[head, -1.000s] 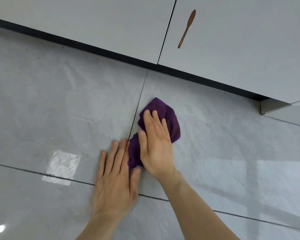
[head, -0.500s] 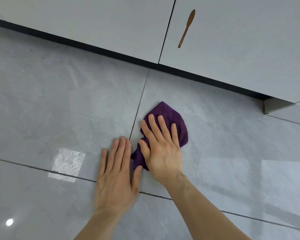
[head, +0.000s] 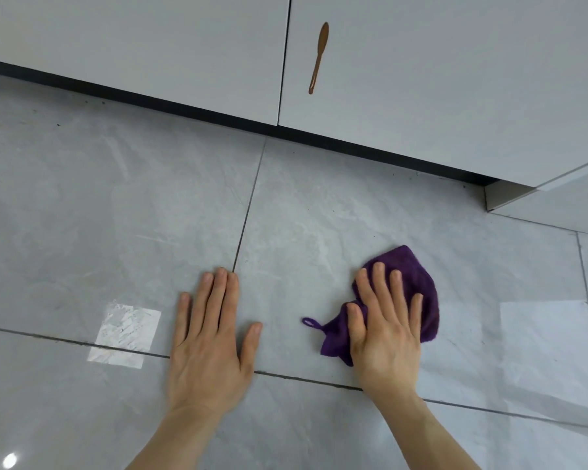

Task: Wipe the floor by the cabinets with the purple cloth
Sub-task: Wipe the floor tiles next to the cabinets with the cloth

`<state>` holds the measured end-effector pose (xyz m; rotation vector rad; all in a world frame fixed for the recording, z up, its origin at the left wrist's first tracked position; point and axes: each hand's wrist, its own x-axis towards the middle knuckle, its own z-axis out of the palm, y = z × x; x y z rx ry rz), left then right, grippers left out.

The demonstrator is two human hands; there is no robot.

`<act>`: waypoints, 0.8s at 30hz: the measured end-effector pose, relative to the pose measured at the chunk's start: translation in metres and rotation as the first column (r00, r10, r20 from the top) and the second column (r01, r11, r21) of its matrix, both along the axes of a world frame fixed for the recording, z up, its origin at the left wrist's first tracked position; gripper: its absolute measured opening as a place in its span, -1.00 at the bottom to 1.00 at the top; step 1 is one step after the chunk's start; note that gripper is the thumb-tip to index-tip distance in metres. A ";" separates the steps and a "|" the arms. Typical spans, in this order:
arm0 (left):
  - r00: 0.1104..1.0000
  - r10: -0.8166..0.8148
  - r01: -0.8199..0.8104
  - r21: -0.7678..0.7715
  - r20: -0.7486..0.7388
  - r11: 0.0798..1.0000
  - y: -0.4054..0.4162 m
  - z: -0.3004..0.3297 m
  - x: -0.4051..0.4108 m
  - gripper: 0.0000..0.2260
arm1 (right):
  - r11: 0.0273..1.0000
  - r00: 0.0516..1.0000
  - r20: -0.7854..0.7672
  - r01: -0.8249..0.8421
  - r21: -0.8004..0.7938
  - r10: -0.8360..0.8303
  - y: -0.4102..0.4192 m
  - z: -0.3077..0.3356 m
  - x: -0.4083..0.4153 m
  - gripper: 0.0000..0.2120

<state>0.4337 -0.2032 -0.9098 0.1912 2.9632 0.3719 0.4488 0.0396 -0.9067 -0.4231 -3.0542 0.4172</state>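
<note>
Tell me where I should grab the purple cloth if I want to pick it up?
Probably by the small loop sticking out of the purple cloth on its left. It lies free on the floor, while the right hand presses flat on the bunched middle. Come from the left, between the hands, and pinch it.

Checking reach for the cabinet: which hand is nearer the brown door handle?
Left, though not by much. The left hand lies flat below-left of the handle; the right hand presses the purple cloth lower right.
</note>
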 end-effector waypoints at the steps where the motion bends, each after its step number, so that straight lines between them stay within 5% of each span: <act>1: 1.000 -0.002 0.002 0.005 -0.002 1.000 0.000 0.000 0.000 -0.35 | 0.998 0.998 0.012 0.065 0.005 -0.065 0.008 0.000 0.007 -0.49; 9: 1.000 0.008 -0.008 -0.006 -0.015 1.000 0.003 0.001 -0.001 -0.34 | 0.955 0.953 0.068 0.297 -0.007 -0.296 -0.015 0.004 0.025 -0.40; 16: 1.000 0.000 0.000 -0.015 -0.026 1.000 0.002 0.000 0.000 -0.33 | 0.985 0.978 0.126 -0.155 -0.070 0.163 -0.102 0.011 0.066 -0.32; 21: 0.999 0.001 -0.001 -0.001 -0.045 1.000 0.003 0.001 0.001 -0.31 | 0.960 0.955 0.113 -0.265 -0.089 0.275 -0.078 0.009 0.080 -0.36; 24: 0.999 0.006 -0.006 0.002 -0.038 1.000 0.003 0.001 0.002 -0.32 | 0.981 0.974 0.123 -0.184 -0.067 0.191 -0.045 0.010 0.092 -0.37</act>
